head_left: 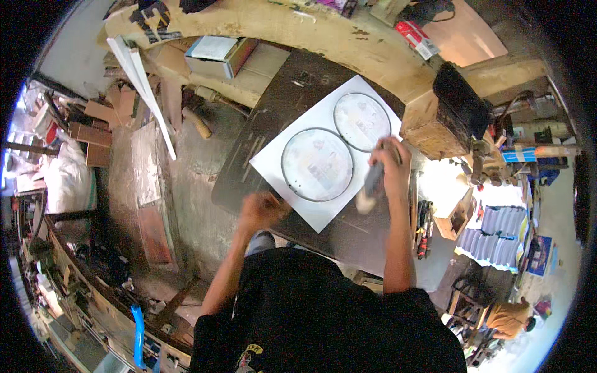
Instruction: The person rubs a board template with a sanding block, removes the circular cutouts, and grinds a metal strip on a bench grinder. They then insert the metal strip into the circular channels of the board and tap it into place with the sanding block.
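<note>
A white sheet lies on a dark workbench top. Two round discs with dark rims rest on it, one nearer and one farther. My right hand is shut on a tube-like grey tool with a pale tip, held at the sheet's right edge beside the nearer disc. My left hand is blurred, sits at the sheet's near left edge, and looks closed with nothing visible in it.
A wooden block with a black vise-like part stands right of the sheet. Cardboard boxes and a white strip lie at the far left. Hand tools lie at the bench's right edge. Another person crouches at the lower right.
</note>
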Action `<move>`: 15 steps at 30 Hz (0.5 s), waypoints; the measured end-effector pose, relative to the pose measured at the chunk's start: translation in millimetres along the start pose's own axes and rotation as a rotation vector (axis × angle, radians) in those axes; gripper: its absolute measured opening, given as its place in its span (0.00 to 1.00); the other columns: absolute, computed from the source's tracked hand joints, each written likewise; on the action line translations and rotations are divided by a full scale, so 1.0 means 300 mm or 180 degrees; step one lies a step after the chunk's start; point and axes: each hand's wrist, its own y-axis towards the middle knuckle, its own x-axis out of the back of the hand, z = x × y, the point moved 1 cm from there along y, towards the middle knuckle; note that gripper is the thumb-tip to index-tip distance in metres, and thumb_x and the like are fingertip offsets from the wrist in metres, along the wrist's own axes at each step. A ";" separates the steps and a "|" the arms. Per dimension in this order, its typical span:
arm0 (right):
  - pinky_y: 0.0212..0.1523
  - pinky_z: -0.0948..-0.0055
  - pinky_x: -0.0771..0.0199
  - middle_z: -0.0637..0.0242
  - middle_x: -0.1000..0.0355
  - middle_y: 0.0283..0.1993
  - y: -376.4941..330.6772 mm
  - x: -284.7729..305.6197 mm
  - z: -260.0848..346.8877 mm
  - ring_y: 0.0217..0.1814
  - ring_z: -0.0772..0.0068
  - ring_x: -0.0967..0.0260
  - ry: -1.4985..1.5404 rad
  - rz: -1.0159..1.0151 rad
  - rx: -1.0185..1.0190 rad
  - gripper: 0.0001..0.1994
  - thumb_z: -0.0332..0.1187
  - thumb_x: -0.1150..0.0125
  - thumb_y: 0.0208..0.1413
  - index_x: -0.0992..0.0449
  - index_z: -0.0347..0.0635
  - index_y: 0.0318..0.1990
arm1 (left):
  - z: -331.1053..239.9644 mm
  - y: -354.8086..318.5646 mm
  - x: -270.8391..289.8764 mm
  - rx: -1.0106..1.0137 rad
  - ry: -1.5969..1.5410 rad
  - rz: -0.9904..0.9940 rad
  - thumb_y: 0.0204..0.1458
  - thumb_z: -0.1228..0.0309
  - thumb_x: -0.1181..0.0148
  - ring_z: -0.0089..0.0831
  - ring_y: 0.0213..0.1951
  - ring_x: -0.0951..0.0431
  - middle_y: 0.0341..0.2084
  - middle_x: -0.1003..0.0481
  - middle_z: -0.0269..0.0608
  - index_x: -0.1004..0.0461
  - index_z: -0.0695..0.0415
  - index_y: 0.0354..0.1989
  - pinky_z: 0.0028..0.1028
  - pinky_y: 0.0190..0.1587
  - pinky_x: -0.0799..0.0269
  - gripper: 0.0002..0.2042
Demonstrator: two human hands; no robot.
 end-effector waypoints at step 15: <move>0.27 0.72 0.28 0.67 0.27 0.22 -0.219 0.106 -0.277 0.27 0.77 0.28 0.0033 -0.0233 -0.1675 0.14 0.40 0.40 0.49 0.23 0.36 0.24 | 0.123 0.429 0.080 -0.1912 -0.0847 -0.0613 0.61 0.57 0.42 0.19 0.27 0.35 0.22 0.30 0.28 0.25 0.66 0.34 0.27 0.26 0.41 0.19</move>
